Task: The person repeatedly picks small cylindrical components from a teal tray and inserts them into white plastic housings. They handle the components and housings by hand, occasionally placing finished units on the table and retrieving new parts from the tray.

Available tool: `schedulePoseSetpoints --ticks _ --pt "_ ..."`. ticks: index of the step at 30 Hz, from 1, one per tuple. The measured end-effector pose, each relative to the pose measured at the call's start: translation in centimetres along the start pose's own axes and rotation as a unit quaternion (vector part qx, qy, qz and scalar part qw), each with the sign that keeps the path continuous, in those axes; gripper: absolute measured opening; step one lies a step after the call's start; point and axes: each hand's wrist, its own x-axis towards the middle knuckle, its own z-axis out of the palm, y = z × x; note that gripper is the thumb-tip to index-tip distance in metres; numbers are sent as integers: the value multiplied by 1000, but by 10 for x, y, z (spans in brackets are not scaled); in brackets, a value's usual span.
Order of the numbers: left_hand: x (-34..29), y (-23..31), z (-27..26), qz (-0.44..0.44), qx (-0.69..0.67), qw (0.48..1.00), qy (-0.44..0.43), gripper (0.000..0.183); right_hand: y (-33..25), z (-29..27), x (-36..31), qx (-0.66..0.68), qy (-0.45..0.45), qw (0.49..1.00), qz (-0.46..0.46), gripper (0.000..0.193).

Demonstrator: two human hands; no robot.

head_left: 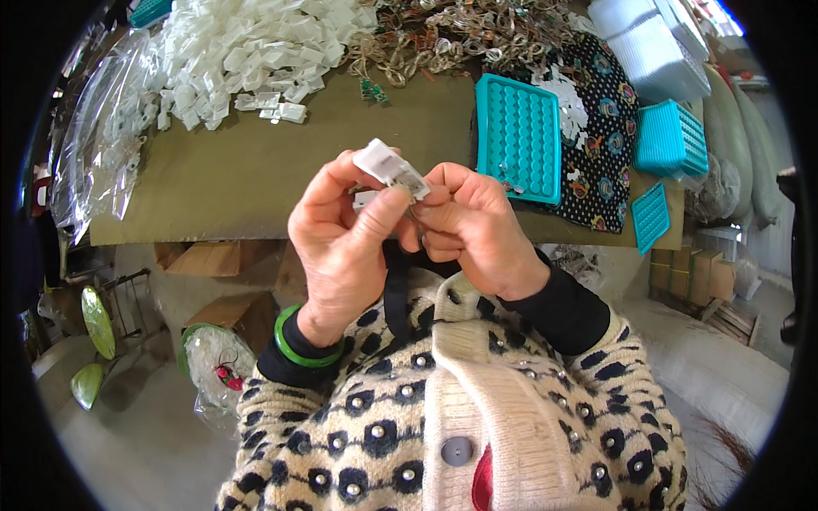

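A small white plastic casing (381,163) is pinched between the thumb and fingers of my left hand (341,243), raised in front of my chest near the table's front edge. The casing is tilted, and its inner side is partly covered by my thumb. My right hand (481,230) meets it from the right, with thumb and fingertips pressed together at the casing's lower right end. Whatever lies between those right fingertips is too small and covered to make out. Beyond my hands, a few loose white casings (274,107) lie on the brown tabletop (230,183).
A large heap of white casings (247,51) fills the far left, beside clear plastic sheeting (106,145). Coiled wires (452,34) are piled at the back. On the right are a teal tray (520,128), patterned dark cloth (603,94), stacked teal trays (663,140) and stacked white trays (652,55).
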Motion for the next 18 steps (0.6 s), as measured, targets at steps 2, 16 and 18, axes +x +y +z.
schedulePoseSetpoints --ticks 2,16,18 --pt "2 3 -3 -31 -71 996 -38 21 1 0 -10 -274 19 947 -169 9" --pt "7 -10 -13 -259 -140 955 -44 14 -42 -69 -12 -731 92 552 -391 18" --pt "8 -10 -11 -270 -141 951 -48 18 -48 -70 -12 -699 95 590 -392 16"
